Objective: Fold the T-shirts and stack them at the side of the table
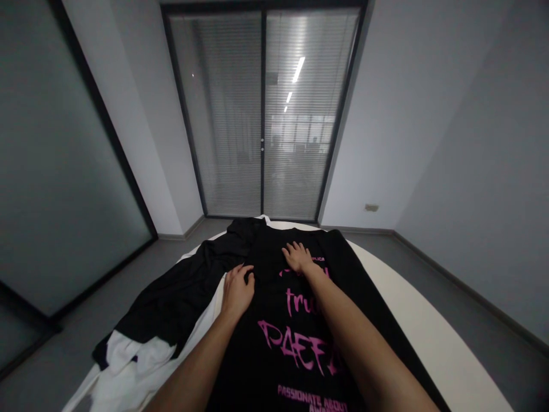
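A black garment with pink lettering (295, 349) lies spread on a pale round table (412, 292). My right hand (298, 256) rests flat on its upper part with the fingers spread, just above the lettering. Near the garment's left edge, my left hand (238, 286) touches the cloth, thumb apart from the curved fingers, and no cloth shows clearly gripped. Left of it lies a crumpled black cloth (171, 297), and a white cloth (141, 357) shows beneath and beside that, towards the lower left.
Beyond the table stands a glass double door with blinds (231, 126). A dark-framed frosted panel (55, 143) is at the left. On the right are a pale wall (412, 114) with a small socket plate (371, 208) and grey floor (433, 280).
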Motion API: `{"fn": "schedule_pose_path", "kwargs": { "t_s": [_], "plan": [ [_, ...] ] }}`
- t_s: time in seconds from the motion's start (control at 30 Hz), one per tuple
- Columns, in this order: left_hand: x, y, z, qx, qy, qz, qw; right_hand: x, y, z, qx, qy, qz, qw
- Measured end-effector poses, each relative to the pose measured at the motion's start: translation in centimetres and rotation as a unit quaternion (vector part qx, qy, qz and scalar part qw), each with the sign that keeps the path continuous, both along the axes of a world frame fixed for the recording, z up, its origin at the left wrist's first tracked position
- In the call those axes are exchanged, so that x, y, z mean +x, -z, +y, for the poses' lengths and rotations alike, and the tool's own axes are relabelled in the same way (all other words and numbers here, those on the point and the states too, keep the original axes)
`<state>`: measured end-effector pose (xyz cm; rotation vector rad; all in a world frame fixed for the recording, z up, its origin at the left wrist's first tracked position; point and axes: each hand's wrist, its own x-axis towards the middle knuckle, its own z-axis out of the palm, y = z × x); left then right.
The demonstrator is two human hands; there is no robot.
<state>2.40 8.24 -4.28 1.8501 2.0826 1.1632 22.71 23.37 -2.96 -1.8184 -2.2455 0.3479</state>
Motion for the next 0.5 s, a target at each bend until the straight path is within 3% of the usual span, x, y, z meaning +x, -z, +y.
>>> {"fn": "schedule_pose_path", "kwargs": {
  "t_s": [0.1, 0.2, 0.37, 0.5],
  "plan": [
    [0.1, -0.2, 0.0, -0.006, 0.0, 0.0, 1.0, -0.3, 0.7, 0.3, -0.014, 0.005, 0.0, 1.0],
    [0.1, -0.4, 0.1, -0.006, 0.013, -0.037, 0.999, -0.6, 0.3, -0.3, 0.0, 0.01, 0.003, 1.0],
    [0.6, -0.6, 0.1, 0.021, 0.043, -0.067, 0.997, -2.3, -1.8, -2.1, 0.1, -0.017, 0.067, 0.993],
    [1.5, -1.1, -0.3, 0.041, 0.063, -0.053, 0.996, -4.6, -3.9, -2.8, 0.068, -0.022, 0.138, 0.988]
  ]
}}
